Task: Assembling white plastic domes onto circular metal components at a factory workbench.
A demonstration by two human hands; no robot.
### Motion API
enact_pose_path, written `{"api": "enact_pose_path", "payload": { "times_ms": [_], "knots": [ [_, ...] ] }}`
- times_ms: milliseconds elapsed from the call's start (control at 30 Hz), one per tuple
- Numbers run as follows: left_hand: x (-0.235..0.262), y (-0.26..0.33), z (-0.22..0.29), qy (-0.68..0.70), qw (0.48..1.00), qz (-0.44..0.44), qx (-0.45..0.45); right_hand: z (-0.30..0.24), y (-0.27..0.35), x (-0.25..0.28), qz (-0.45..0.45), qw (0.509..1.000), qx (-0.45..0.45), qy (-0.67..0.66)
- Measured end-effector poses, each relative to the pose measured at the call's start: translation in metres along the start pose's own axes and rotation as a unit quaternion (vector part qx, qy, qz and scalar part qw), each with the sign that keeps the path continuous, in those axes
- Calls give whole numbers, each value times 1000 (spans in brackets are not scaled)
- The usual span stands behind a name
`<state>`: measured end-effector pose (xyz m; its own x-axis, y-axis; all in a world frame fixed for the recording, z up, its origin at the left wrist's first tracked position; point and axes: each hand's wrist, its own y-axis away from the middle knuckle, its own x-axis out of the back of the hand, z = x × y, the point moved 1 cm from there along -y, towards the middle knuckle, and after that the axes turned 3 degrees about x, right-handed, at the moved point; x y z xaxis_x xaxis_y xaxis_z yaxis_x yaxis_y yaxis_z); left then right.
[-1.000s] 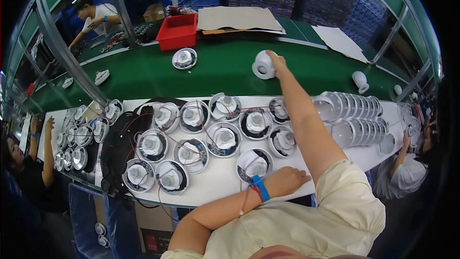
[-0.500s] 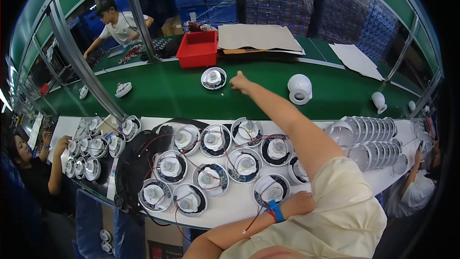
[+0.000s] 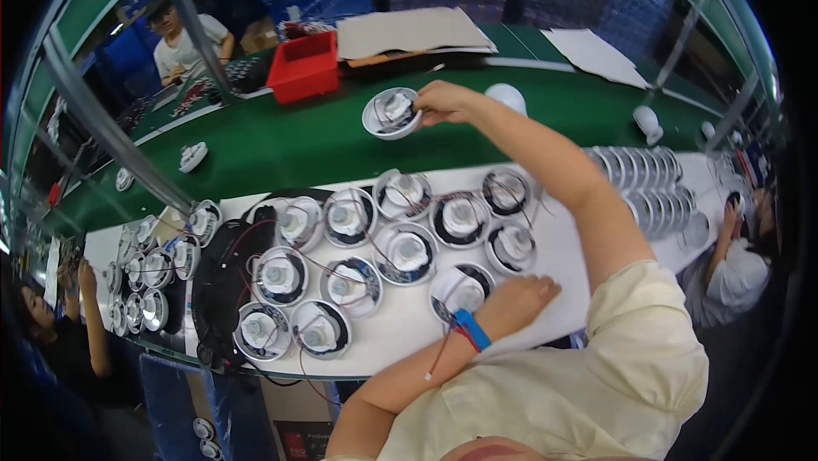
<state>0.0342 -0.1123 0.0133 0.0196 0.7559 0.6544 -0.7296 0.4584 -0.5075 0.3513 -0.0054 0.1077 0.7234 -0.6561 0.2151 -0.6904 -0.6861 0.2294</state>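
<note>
Over the green conveyor belt, my right hand [image 3: 445, 103] is closed on the rim of a round white housing [image 3: 393, 114]. A white centre piece, dark parts and thin wires show inside it. My left hand [image 3: 516, 304], with a blue band at the wrist, lies low over the white table [image 3: 558, 248]. Its fingers stretch to the right with nothing visible in them. Beside that wrist sits another round white housing [image 3: 461, 292]. Several similar open housings [image 3: 348, 216] with red and black wires cover the table to the left, partly overlapped by cables.
A red bin [image 3: 304, 69] and stacked cardboard sheets [image 3: 413, 33] stand beyond the conveyor belt [image 3: 281, 133]. Nested clear-and-white shells [image 3: 635, 169] fill the table's right end. A black bundle [image 3: 223, 291] lies left. Co-workers sit at left [image 3: 81, 333], right [image 3: 733, 278] and across [image 3: 189, 45].
My right hand has taken hold of the housing from the belt and lifted it, tilted. My left hand has moved up the table, its fingers extending. The whole view has shifted.
</note>
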Motion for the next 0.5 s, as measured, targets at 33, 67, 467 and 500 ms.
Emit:
{"api": "enact_pose_path", "payload": {
  "times_ms": [33, 67, 467, 500],
  "knots": [
    [5, -4, 6, 14, 1000, -11, -6, -3, 44, 16, -9, 1000, 8, 16],
    [12, -9, 14, -5, 997, 62, -37, -3, 90, 31, -3, 1000, 13, 21],
    [5, -25, 78, 88, 980, 151, -99, 196, 410, 22, 60, 985, -59, -153],
    [0, -27, 85, 96, 979, 144, -103, 209, 410, 16, 54, 977, -55, -198]
  ]
}}
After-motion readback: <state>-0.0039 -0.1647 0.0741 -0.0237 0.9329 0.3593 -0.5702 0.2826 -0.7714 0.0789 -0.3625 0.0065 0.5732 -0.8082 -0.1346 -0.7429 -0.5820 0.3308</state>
